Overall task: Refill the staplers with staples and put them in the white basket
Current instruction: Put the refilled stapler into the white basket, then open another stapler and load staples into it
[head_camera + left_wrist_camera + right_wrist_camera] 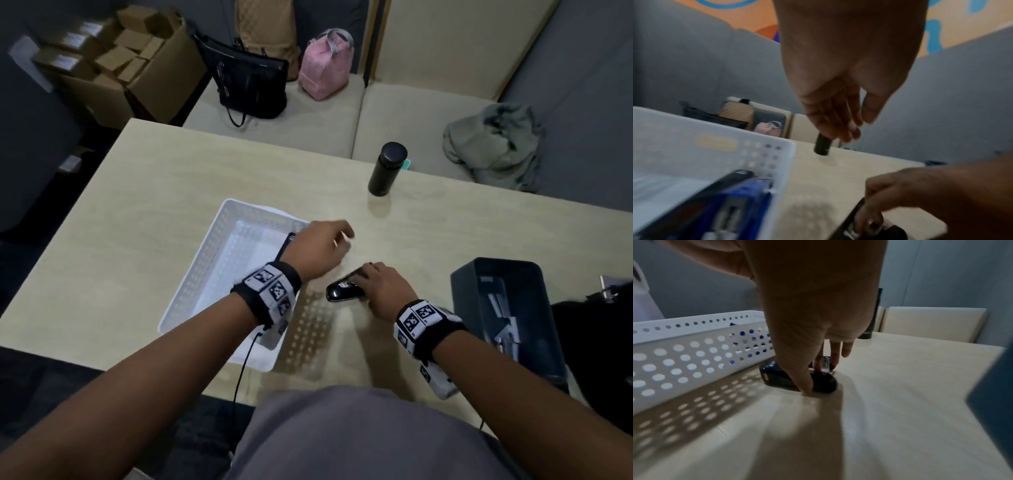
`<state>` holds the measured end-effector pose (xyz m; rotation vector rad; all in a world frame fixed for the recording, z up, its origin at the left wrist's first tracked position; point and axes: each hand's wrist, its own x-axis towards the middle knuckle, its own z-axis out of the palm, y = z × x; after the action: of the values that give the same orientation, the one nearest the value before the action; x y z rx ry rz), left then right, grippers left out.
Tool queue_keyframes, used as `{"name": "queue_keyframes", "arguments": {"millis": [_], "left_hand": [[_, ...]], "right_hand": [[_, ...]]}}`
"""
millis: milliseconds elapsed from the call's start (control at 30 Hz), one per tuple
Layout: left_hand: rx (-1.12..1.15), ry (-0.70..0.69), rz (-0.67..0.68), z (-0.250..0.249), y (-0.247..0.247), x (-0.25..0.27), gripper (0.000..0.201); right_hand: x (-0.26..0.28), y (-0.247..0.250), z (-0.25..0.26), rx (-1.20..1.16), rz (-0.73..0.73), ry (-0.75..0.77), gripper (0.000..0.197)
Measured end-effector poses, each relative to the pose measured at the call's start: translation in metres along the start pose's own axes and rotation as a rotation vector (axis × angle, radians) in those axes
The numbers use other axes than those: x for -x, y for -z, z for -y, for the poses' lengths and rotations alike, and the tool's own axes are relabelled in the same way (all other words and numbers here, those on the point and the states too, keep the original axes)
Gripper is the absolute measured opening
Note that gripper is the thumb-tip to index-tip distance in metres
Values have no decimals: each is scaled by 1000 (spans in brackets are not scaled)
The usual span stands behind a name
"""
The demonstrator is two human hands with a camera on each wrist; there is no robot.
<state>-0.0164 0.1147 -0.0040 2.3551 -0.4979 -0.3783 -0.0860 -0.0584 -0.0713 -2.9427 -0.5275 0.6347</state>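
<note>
Stapler (344, 287): a dark one lies on the surface (171, 192) just right of the basket (191, 291), under the right hand (380, 291). In the right wrist view the thumb (805, 382) presses one side of its body and the other fingers (833, 356) come down on the far side, so the right hand pinches the stapler. The left hand (322, 250) hovers above the surface beside the basket's near corner, fingers (838, 123) loosely extended and close together, holding nothing. Inside the basket, at its right wall, lie a blue stapler (740, 203) and a black one (715, 186).

The step in hand looks like taking up this stapler for refilling; whether it already holds staples cannot be told. The next move probably calls for a firm lift, the left hand opening the top, and staples from the dark bin (507, 308) at the right.
</note>
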Motion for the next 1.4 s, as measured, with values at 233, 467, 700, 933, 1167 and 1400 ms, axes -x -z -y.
{"name": "queue_keyframes", "arguments": {"millis": [233, 467, 700, 933, 1167, 1400], "left_hand": [[-633, -75, 383, -9, -119, 21, 47], [-679, -100, 348, 2, -129, 20, 63], [-572, -259, 388, 8, -122, 29, 37], [-146, -51, 567, -11, -116, 37, 33], [-294, -108, 311, -23, -120, 32, 41], [-209, -31, 193, -8, -73, 17, 17]], "right_hand": [[58, -23, -43, -340, 253, -245, 50], [82, -33, -68, -439, 192, -366, 32], [78, -29, -57, -556, 89, -302, 45], [77, -18, -56, -636, -111, -259, 24], [76, -17, -52, -555, -97, -273, 19], [95, -37, -72, -389, -14, -371, 17]]}}
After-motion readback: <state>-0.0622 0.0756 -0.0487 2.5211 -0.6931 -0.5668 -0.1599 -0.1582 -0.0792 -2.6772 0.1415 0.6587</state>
